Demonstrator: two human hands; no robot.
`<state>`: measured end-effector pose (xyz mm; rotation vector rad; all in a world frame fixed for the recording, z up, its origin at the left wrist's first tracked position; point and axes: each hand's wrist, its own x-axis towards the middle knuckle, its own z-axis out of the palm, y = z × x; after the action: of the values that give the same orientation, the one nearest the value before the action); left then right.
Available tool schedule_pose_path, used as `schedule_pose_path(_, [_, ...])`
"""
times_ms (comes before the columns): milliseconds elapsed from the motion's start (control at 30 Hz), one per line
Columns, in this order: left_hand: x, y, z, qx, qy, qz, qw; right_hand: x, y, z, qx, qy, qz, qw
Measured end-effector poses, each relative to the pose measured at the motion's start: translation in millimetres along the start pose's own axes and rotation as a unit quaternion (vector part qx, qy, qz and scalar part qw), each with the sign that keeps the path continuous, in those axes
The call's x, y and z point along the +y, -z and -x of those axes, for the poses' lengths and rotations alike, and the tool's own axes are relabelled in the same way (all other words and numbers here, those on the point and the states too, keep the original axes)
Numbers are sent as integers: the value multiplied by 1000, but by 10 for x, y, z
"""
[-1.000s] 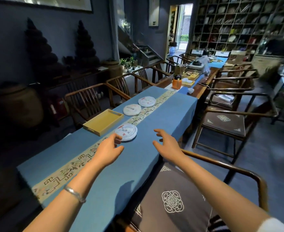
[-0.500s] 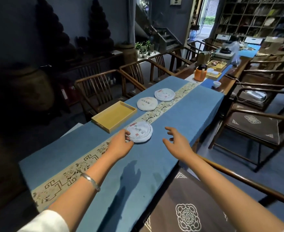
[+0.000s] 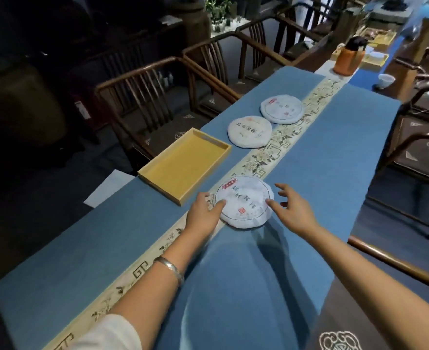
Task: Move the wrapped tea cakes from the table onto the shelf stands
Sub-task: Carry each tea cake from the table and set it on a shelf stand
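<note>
Three round tea cakes wrapped in white paper lie on the blue table (image 3: 322,157). The nearest tea cake (image 3: 243,200) rests flat on the embroidered runner. My left hand (image 3: 204,213) touches its left rim with thumb and fingers. My right hand (image 3: 291,210) is at its right rim, fingers spread, thumb tip on the edge. The middle tea cake (image 3: 249,131) and the far tea cake (image 3: 281,109) lie further along the runner. No shelf stands are in view.
A shallow yellow tray (image 3: 183,164) sits to the left of the nearest cake. An orange jar (image 3: 348,58) and a small white cup (image 3: 386,79) stand at the far end. Wooden armchairs (image 3: 157,97) line both sides. A chair rail (image 3: 395,263) runs under my right arm.
Both hands have moved forward and closed in on the nearest tea cake: the left now rests on its rim and the right has reached its other side. The camera has tilted downwards.
</note>
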<state>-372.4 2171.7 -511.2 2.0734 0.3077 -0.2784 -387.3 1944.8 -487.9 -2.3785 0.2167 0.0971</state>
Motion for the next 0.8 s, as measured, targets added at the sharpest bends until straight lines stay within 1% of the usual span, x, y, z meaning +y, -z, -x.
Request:
schedule_pose_path(200, [-248, -329, -512, -57, 71, 91, 992, 224, -480, -604, -2, -62, -21, 998])
schedule_pose_path(367, [-445, -563, -689, -52, 81, 143, 985, 392, -686, -786, 22, -105, 8, 994])
schedule_pose_path(433, [-492, -615, -716, -59, 77, 151, 984, 423, -777, -777, 15, -114, 9, 993])
schedule_pose_path(500, [-525, -635, -741, -64, 75, 158, 982, 415, -873, -734, 2, -131, -39, 991])
schedule_pose_path(633, [-568, -573, -746, -88, 82, 192, 974, 389, -929, -652, 18, -143, -121, 982])
schedule_pose_path(800, [-609, -393, -540, -98, 93, 191, 972, 379, -893, -362, -31, -197, -212, 957])
